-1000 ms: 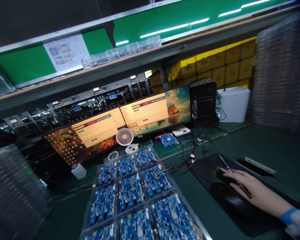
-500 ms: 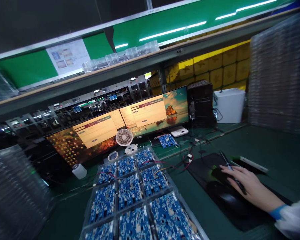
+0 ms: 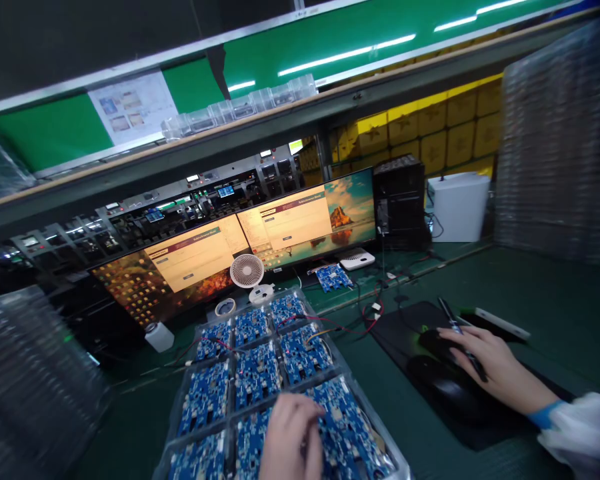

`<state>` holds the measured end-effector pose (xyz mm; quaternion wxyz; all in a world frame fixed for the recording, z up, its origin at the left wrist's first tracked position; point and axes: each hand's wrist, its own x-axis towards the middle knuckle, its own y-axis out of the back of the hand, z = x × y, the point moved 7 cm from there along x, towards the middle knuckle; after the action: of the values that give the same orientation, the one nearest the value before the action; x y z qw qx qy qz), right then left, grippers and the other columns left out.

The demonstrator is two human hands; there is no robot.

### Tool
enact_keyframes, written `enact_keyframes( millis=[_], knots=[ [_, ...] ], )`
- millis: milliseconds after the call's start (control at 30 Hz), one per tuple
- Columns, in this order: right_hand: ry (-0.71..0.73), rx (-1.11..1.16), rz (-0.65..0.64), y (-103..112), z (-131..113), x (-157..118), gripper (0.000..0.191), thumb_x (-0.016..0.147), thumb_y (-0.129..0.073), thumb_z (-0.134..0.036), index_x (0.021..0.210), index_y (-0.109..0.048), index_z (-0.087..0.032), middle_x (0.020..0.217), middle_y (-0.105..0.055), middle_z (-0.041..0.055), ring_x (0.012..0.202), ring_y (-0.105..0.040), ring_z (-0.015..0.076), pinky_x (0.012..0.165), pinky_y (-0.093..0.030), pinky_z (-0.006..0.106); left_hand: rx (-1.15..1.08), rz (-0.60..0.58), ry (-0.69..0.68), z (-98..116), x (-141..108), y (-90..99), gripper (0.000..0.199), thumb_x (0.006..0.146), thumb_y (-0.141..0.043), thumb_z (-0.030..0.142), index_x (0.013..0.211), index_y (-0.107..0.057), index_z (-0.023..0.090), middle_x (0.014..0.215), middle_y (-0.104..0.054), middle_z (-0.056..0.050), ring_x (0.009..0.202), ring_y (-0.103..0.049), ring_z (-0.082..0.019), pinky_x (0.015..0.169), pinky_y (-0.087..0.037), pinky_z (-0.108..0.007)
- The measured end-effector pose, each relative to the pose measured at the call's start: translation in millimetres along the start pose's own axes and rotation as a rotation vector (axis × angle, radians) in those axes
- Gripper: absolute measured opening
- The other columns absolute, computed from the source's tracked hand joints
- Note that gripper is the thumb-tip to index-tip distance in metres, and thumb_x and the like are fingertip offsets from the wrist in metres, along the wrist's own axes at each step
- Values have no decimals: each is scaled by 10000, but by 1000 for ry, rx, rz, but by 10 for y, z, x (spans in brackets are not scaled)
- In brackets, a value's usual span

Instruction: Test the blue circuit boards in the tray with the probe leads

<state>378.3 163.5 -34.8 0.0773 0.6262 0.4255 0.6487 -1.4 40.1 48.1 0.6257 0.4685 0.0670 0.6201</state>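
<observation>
The left hand (image 3: 294, 437) is at the bottom centre of the frame, its fingers curled, over the lower boards of a clear tray (image 3: 367, 410). Whether it touches a board or grips anything cannot be told. The blue circuit boards (image 3: 257, 377) fill the tray in three columns, each in a walled pocket; the tray's bottom edge runs out of the frame.

At the right of the frame, the right hand (image 3: 495, 363) holds a pen (image 3: 447, 312) between its fingers and rests over a black mouse (image 3: 433, 343). The mouse sits on a dark mat (image 3: 395, 330), and a strip of green bench (image 3: 365, 367) separates the mat's left edge from the tray's right rim. A wider stretch of bench spreads beyond the mat toward the right edge of the frame.

Thin wires (image 3: 350, 331) cross the tray's upper right rim. Just past its far edge stand a small fan (image 3: 247, 271) and a tape roll (image 3: 225, 307), close below two monitors (image 3: 300, 223). A stack of plastic trays (image 3: 30, 373) bounds the bench at lower left; another stack (image 3: 555, 147) bounds it at upper right.
</observation>
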Motion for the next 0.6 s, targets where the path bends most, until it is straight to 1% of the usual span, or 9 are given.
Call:
enact_keyframes(
  millis=[33,67,133,200,267,333,433,533,600],
  knots=[
    [-4,4,0,2,-1,3,309,836,-479,-394,1010,-691,-253,1006,-724,75,921,-649,239,780,-544,401,35,58,47,-86,56,125,245,936,-370,191,972,-611,225,967,-641,-72,958,-601,-199,861,-504,-384],
    [-8,9,-1,3,-2,6,309,838,-476,-394,1010,-690,-251,995,-724,76,919,-647,240,781,-542,403,70,78,101,-173,116,221,227,938,-386,224,989,-608,232,993,-643,-69,981,-601,-206,880,-502,-400],
    [-18,17,-3,4,-4,8,311,843,-470,-395,1013,-685,-248,978,-722,78,926,-639,242,797,-536,410,134,59,191,-330,259,357,236,929,-396,241,1038,-605,234,1066,-643,-73,1038,-598,-218,931,-489,-436],
    [-30,24,-5,5,-3,6,311,848,-465,-402,1010,-680,-247,977,-716,82,937,-633,243,817,-529,415,175,31,217,-449,433,432,274,902,-385,186,1062,-605,215,1116,-641,-80,1091,-588,-219,988,-466,-448],
    [-38,30,-6,5,-2,3,309,852,-461,-407,1009,-675,-247,990,-711,85,946,-630,241,825,-526,418,200,12,230,-562,614,431,308,866,-381,119,1057,-613,187,1125,-646,-86,1102,-590,-209,1018,-451,-429],
    [-39,36,-10,4,-1,-1,306,853,-465,-406,1014,-670,-246,998,-708,83,947,-629,239,821,-527,416,208,-27,264,-688,768,323,323,848,-389,80,1054,-624,161,1117,-658,-93,1085,-604,-196,1025,-449,-391],
    [-42,41,-15,5,4,-4,307,851,-465,-409,1018,-667,-250,992,-706,82,943,-629,241,811,-528,416,199,-109,307,-858,918,2,306,848,-435,77,1065,-643,137,1106,-680,-98,1053,-626,-183,1009,-456,-331],
    [-45,46,-16,13,5,-7,317,850,-461,-423,1017,-667,-249,993,-704,86,940,-628,240,812,-528,413,210,-165,337,-996,980,-331,302,846,-490,94,1107,-640,114,1119,-685,-113,1053,-630,-190,997,-457,-308],
    [-42,47,-16,20,0,-8,323,852,-460,-431,1018,-666,-245,991,-703,86,939,-625,242,812,-528,412,228,-190,365,-1070,993,-484,310,854,-503,113,1137,-628,99,1105,-691,-124,1028,-639,-187,974,-464,-294]
  ],
)
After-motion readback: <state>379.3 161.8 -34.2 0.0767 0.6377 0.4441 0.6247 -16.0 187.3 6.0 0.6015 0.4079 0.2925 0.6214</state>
